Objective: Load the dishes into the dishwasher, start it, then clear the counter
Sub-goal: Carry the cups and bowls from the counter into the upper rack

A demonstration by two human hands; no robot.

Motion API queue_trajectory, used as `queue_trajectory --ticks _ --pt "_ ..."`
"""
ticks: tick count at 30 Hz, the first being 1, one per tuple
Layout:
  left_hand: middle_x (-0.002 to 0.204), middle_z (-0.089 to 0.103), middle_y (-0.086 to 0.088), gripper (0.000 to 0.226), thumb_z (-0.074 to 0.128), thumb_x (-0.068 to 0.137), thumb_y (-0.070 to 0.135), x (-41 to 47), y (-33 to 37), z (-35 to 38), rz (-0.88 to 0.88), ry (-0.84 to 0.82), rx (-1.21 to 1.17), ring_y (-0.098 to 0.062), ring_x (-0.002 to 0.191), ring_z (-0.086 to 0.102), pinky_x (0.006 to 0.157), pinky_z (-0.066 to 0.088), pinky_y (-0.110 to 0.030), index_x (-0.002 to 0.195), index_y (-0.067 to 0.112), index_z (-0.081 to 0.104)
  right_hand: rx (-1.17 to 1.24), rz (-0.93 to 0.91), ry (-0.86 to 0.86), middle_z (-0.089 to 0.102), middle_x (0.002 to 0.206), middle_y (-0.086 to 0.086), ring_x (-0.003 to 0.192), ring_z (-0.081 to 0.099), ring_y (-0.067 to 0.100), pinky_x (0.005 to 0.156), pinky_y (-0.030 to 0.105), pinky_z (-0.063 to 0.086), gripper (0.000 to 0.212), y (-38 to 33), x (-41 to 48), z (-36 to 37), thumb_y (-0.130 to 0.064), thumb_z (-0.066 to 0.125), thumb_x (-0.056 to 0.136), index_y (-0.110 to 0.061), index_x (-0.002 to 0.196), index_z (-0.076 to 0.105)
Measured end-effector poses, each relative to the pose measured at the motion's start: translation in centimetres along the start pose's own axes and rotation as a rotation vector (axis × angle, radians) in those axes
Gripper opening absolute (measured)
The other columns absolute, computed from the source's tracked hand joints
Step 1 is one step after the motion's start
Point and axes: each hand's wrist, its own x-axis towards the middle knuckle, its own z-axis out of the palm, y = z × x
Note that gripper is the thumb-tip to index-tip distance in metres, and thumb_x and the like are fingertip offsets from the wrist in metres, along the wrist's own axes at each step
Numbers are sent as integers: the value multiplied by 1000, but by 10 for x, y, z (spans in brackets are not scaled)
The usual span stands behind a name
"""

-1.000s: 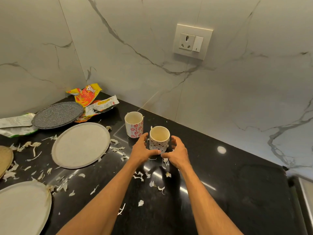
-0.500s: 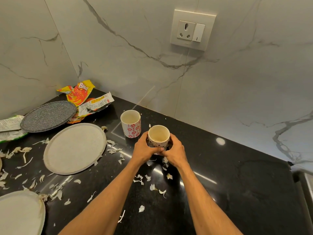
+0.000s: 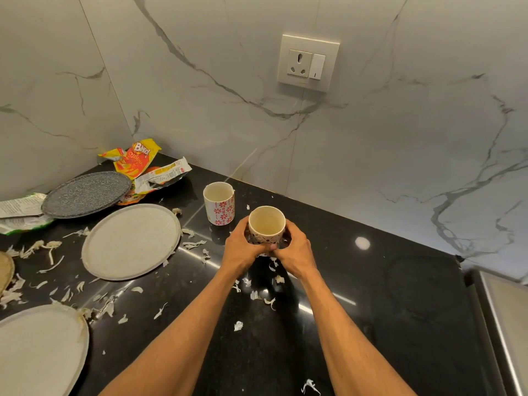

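Observation:
A white cup with a dark pattern [image 3: 266,222] is held upright just above the black counter [image 3: 400,295], near its middle. My left hand [image 3: 243,250] wraps its left side and my right hand [image 3: 294,251] wraps its right side, fingers curled round the lower half. A second white cup with red flowers [image 3: 219,202] stands on the counter just behind and to the left. A beige plate [image 3: 130,241] lies flat to the left, a dark speckled plate [image 3: 85,194] behind it, and another beige plate [image 3: 40,350] at the bottom left.
Snack wrappers [image 3: 140,161] lie in the back corner and a torn packet [image 3: 20,208] at the far left. Pale peel scraps [image 3: 194,244] litter the counter. A wall socket [image 3: 308,62] sits above. A steel edge [image 3: 503,324] borders the counter's right end.
Both hands have closed in round the patterned cup, from open beside it to gripping it. The view has shifted slightly.

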Motion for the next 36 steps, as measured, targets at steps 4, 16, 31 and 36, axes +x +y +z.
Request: queue_trajectory --ticks 4,16,31,36 --pt "122 58 5 88 90 60 25 -21 4 1 26 11 19 -11 112 52 90 42 -21 136 23 45 4 -30 7 57 134 0 125 53 18 105 44 46 74 3 -21 -5 -9 81 73 -24 138 47" --pt "116 54 7 82 89 62 19 -125 13 22 79 12 -17 -12 106 53 76 42 -12 131 28 45 69 -79 -8 58 130 0 119 55 15 97 27 46 73 20 -122 -34 -9 81 74 -22 137 47" --pt "104 68 4 71 85 46 44 -314 3 71 34 -27 -158 -12 96 67 85 57 -39 107 50 50 80 -61 11 60 122 -5 112 57 13 91 23 51 81 66 -301 -68 -4 83 68 -23 138 47" --pt "106 68 2 84 85 45 45 -353 2 77 53 -91 -168 -14 97 67 78 60 -35 120 37 50 77 -41 106 59 127 0 117 56 15 90 20 49 79 69 -354 -71 4 75 71 -20 139 44"
